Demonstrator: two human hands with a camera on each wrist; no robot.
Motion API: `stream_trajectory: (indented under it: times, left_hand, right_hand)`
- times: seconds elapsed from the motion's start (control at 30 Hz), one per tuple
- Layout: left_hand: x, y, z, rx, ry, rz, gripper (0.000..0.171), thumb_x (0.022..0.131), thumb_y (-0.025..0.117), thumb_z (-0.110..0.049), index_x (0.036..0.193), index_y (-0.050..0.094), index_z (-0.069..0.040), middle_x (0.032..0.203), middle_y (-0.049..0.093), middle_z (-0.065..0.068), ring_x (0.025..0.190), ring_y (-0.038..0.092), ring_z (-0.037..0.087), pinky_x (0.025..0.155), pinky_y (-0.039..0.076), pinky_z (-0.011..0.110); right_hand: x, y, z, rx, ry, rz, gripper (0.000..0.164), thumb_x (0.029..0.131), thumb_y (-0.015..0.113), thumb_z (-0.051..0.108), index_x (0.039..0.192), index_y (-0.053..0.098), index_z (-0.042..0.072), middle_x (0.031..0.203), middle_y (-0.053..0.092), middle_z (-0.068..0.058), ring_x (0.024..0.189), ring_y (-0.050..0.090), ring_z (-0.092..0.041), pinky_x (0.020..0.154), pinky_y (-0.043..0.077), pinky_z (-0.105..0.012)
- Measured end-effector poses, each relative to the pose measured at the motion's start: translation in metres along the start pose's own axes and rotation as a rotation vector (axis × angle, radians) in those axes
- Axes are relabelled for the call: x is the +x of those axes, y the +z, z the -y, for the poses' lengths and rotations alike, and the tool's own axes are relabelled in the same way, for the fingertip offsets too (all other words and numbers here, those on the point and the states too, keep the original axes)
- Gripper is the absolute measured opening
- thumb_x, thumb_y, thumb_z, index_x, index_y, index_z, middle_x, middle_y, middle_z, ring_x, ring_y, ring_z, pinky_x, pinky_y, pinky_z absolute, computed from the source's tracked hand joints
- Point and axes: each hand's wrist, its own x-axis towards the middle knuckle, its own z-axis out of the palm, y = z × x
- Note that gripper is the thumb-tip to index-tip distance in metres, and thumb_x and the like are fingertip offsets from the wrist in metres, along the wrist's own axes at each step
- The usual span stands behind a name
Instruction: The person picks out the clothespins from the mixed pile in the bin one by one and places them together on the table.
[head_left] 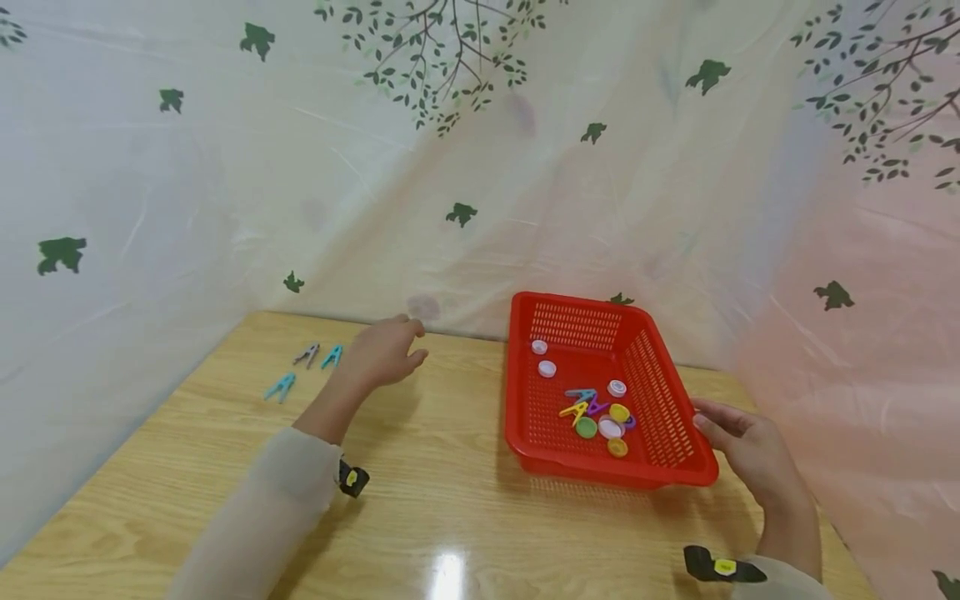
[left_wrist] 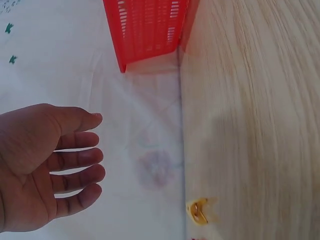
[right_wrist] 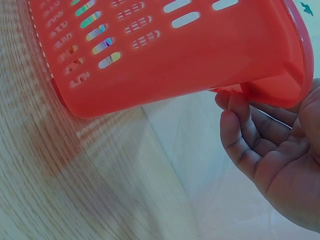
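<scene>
Red basket [head_left: 525, 454] sits between our two hands as we look down, to the right of centre on the wooden counter [head_left: 420, 508]. Our right hand [head_left: 753, 454] meets it at the basket's four o'clock, gripping the rim, thumb over the edge and fingers curled underneath. Our left hand [head_left: 378, 350] is well apart from it, at the basket's nine o'clock, raised and holding nothing, its fingers loosely bent and spread.

Just beyond the left hand, at its nine o'clock, three clothespins lie on the counter: a grey one [head_left: 307, 355], a blue one [head_left: 332, 357] nearest the wrist, and another blue one [head_left: 281, 387] closer to us. Our left wrist view also shows a small yellow object [left_wrist: 198, 211] at the counter's edge.

Inside the basket, two white caps [head_left: 547, 368] lie toward ten o'clock. Toward six o'clock we see a cluster: a yellow clothespin [head_left: 573, 412], a purple clothespin [head_left: 597, 406], a blue-grey clothespin [head_left: 581, 393], a green cap [head_left: 586, 427] and yellow caps [head_left: 617, 448] around a pale round piece [head_left: 611, 427].

Outermost, at our twelve o'clock, hangs a pale cloth [head_left: 375, 208] patterned with green leaves.
</scene>
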Motion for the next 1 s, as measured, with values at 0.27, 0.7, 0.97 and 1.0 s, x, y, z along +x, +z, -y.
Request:
stream_trajectory:
  times: [0.27, 0.7, 0.97, 1.0]
  left_hand:
    - [0.022, 0.001, -0.032, 0.076, 0.078, 0.024, 0.034, 0.100, 0.067, -0.032, 0.122, 0.065, -0.007, 0.115, 0.066, 0.009, 0.098, 0.066, 0.026, 0.081, 0.057, 0.042]
    - [0.049, 0.000, -0.082, 0.102, 0.145, 0.052, 0.034, 0.100, 0.064, -0.034, 0.123, 0.065, -0.009, 0.115, 0.066, 0.006, 0.102, 0.065, 0.024, 0.083, 0.058, 0.040]
    - [0.061, 0.003, -0.109, 0.139, 0.202, 0.038, 0.034, 0.100, 0.065, -0.036, 0.123, 0.065, -0.010, 0.103, 0.064, 0.004, 0.087, 0.062, 0.020, 0.073, 0.055, 0.035]
    - [0.062, 0.003, -0.113, 0.143, 0.210, 0.044, 0.034, 0.100, 0.065, -0.036, 0.122, 0.064, -0.010, 0.103, 0.064, 0.004, 0.087, 0.061, 0.019, 0.073, 0.054, 0.034]
  right_hand:
    - [0.000, 0.000, -0.001, -0.006, -0.011, -0.007, 0.067, 0.102, 0.058, 0.048, 0.153, 0.046, 0.005, 0.151, 0.049, -0.023, 0.124, 0.059, -0.033, 0.103, 0.036, -0.074]
    - [0.000, 0.001, 0.000, -0.007, -0.020, -0.002, 0.066, 0.103, 0.058, 0.046, 0.153, 0.046, 0.005, 0.151, 0.049, -0.023, 0.120, 0.062, -0.027, 0.104, 0.037, -0.072]
    - [0.000, 0.001, -0.001, -0.005, -0.052, -0.013, 0.065, 0.103, 0.058, 0.046, 0.152, 0.047, 0.003, 0.149, 0.051, -0.024, 0.103, 0.064, -0.002, 0.104, 0.040, -0.069]
    - [0.000, 0.001, -0.001, -0.006, -0.054, -0.014, 0.065, 0.103, 0.058, 0.046, 0.152, 0.047, 0.003, 0.148, 0.052, -0.024, 0.102, 0.064, -0.001, 0.104, 0.040, -0.069]
